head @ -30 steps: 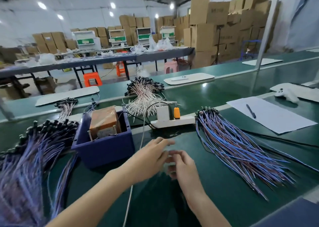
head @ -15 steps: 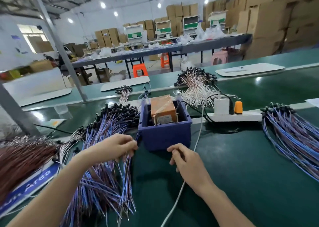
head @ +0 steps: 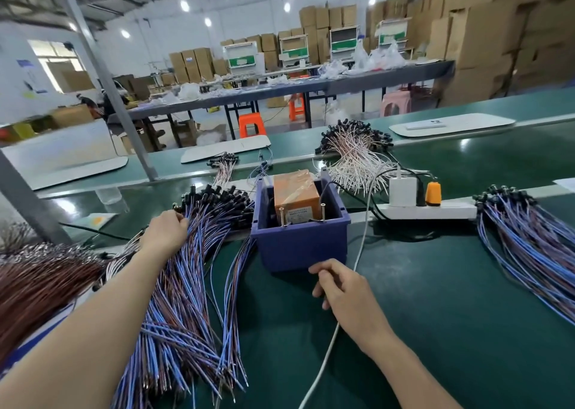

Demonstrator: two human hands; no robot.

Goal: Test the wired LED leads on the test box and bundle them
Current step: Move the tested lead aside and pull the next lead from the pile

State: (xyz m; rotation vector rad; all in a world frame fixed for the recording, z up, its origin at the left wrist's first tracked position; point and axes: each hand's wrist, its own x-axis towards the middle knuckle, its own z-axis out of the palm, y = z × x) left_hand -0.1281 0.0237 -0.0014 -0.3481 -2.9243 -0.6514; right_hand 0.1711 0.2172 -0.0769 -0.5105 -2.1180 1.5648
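A large pile of blue and brown wired LED leads (head: 186, 287) with black heads lies on the green belt left of the test box. My left hand (head: 165, 231) reaches into the upper part of this pile, and its fingers curl round some leads just below the black heads. The test box is a blue bin (head: 298, 246) that holds an orange unit (head: 295, 197) with two upright metal pins at its front. My right hand (head: 342, 290) rests on the belt just in front of the bin with its fingers loosely curled. I see nothing held in it.
A white cable (head: 361, 246) runs under my right hand to a white power strip (head: 435, 213) with an orange plug. More blue leads (head: 529, 246) lie at right, white leads (head: 351, 159) behind, brown leads (head: 37, 278) at far left. A slanted metal post (head: 102, 75) stands at back left.
My hands have parted from in front of me. The left went left into the blue lead pile and then up to its heads. The right stays before the bin. The view swung left.
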